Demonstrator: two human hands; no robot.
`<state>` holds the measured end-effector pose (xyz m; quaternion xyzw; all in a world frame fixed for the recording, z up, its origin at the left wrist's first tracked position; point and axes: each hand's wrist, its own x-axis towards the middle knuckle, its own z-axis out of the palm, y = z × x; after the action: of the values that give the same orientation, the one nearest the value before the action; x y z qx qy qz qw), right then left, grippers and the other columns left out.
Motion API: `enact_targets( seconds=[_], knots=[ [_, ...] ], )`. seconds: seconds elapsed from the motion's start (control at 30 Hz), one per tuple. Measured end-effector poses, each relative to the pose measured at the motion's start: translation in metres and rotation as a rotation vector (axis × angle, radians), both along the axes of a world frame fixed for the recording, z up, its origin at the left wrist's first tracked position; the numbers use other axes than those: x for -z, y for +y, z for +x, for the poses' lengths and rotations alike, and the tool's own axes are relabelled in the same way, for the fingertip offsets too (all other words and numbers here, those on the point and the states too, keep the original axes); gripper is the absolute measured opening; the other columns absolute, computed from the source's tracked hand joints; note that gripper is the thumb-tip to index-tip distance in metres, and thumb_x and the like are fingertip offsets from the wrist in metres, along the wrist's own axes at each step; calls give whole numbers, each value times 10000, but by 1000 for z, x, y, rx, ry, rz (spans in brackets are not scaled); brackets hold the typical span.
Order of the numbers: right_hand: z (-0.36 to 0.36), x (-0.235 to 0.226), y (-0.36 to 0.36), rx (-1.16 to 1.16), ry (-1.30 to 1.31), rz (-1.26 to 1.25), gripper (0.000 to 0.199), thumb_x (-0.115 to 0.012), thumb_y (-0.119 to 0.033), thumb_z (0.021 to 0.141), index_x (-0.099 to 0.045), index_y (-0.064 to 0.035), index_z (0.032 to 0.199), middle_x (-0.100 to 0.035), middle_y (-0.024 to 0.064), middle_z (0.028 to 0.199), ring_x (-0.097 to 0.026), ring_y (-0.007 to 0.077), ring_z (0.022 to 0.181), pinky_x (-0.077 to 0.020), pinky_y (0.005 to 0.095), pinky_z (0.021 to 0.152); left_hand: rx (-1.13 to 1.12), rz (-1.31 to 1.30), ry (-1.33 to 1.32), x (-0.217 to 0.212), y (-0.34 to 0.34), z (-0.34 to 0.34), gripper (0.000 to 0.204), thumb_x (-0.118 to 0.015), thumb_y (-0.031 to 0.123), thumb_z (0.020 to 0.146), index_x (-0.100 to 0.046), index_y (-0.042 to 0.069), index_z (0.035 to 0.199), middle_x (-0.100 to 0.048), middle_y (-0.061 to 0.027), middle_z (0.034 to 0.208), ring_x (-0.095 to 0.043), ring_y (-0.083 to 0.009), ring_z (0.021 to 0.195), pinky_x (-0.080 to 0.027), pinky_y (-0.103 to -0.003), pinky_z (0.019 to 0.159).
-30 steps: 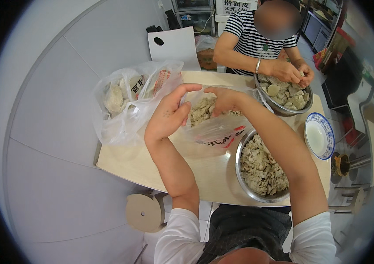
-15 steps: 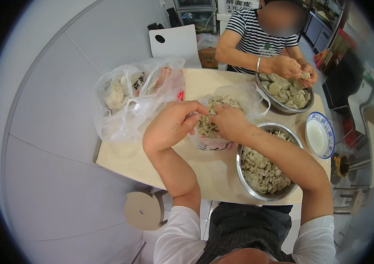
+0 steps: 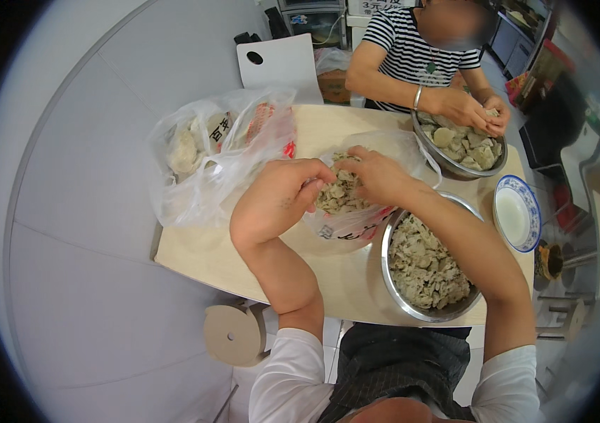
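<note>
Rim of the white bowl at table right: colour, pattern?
The rim is white with a blue pattern; shows best in the head view.

We can't tell whether the bare left hand [image 3: 279, 194] pinches the clear, printed plastic bag [image 3: 349, 228]; its lower fingers are tucked out of sight. Bare right hand [image 3: 382, 182]: grip on the crumbly, pale green-grey pieces [image 3: 340, 194] unclear. Right forearm [image 3: 466, 236] hides part of the round, silver metal bowl [image 3: 387, 271]. Folds obscure the contents of the bulky, translucent white bag [image 3: 233, 173]. Co-worker in a black-and-white striped top [image 3: 402, 49]: head blurred, cut by upper edge. Lower edge crops our wearer's white sleeves [image 3: 289, 366].
</note>
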<state>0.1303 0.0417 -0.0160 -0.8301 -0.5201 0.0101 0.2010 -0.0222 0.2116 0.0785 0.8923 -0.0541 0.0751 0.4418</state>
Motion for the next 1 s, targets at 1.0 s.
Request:
enact_targets(
  seconds=[1.0],
  knots=[
    [-61, -50, -185, 12, 295, -206, 380, -716, 0, 713, -646, -100, 1073, -583, 147, 1153, -563, 352, 1083, -525, 414, 818, -136, 137, 17, 16, -12, 26, 143, -538, 17, 913, -646, -28, 996, -618, -121, 694, -645, -184, 636, -470, -314, 588]
  ],
)
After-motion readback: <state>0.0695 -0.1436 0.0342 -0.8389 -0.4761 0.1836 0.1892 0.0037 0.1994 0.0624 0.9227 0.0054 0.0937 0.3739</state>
